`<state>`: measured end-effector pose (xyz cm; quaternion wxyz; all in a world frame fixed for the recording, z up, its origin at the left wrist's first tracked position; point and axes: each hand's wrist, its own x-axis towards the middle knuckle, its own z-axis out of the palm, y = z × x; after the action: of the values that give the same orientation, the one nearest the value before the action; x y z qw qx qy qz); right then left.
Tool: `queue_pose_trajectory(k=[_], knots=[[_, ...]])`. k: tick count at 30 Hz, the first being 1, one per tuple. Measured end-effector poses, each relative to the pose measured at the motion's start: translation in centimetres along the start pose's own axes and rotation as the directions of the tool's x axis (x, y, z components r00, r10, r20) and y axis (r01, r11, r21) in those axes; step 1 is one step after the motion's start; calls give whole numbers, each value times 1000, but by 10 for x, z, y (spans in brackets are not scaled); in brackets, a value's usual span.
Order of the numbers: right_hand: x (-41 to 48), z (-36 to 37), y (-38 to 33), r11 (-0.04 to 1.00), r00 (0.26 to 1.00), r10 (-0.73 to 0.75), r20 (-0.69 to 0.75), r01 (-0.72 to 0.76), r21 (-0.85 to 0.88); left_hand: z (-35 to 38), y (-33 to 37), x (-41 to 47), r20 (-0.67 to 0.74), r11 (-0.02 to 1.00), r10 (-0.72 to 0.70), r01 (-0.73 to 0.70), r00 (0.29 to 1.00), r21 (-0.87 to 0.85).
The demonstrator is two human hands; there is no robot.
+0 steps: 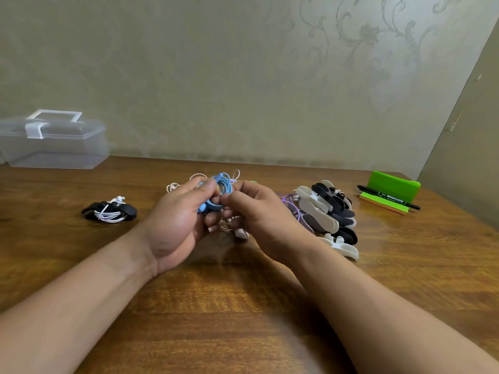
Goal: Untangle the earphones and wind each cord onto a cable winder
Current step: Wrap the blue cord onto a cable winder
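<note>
Blue earphone cord (225, 184), looped into a small coil, sits between both hands above the middle of the brown wooden table (243, 314). The left hand (175, 225) has its fingers curled round the coil's left side, with the thumb laid over the top. The right hand (259, 211) pinches the coil's near right edge between thumb and forefinger, its other fingers curled beneath. Whether a winder lies inside the coil cannot be told.

Just behind and under the hands lies a loose tangle of white and pinkish earphone cords (175, 187), and a white earbud (241, 233) shows below the right hand's fingers. A thin purple cord (290, 203) runs rightward from that tangle and touches a pile of flat black and white cable winders (324, 209) heaped toward the table's right side. Beyond the pile, near the far right corner, a bright green plastic stand (394, 184) carries a black marker pen (388, 197) across its front.

Left of the hands and well apart from them, a black cable winder (129, 210) lies with a white cord (108, 215) wound around it. At the far left edge stands a clear plastic box (54, 149) with a handle on its lid.
</note>
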<state>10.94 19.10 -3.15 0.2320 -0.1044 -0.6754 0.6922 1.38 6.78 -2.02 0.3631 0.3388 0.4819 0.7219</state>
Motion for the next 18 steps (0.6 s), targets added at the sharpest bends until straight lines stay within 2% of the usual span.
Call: queue_pose_trajectory(k=[5,7,8,10,12,13,14,16,18], knots=[[-5,7,-6,996,999,33,6,-33,-82,-3,-3,1,-82,993,67,-58,994,102],[-8,5,-16,971,1000,7,-21,-11,-240,-4,-4,3,-87,988,93,-81,992,132],[-8,-1,-23,915,996,-63,-71,29,-403,-4,-5,3,-89,983,109,-94,990,157],[-6,-25,-43,699,944,-268,-192,53,-713,-6,-6,5,-97,972,134,-112,986,207],[-6,-63,-65,533,832,-440,-339,-62,-844,-8,-6,6,-101,965,146,-119,984,235],[-8,-85,-74,472,789,-462,-405,-169,-866,-9,-6,7,-98,961,148,-120,984,247],[-11,-104,-79,408,772,-434,-465,-291,-865,-10,-6,7,-91,958,148,-120,985,260],[-18,-127,-79,274,800,-245,-547,-484,-831,-9,-7,7,-69,953,146,-121,987,278],[-22,-131,-72,196,837,-59,-544,-525,-828,-8,-9,7,-51,949,137,-116,989,294]])
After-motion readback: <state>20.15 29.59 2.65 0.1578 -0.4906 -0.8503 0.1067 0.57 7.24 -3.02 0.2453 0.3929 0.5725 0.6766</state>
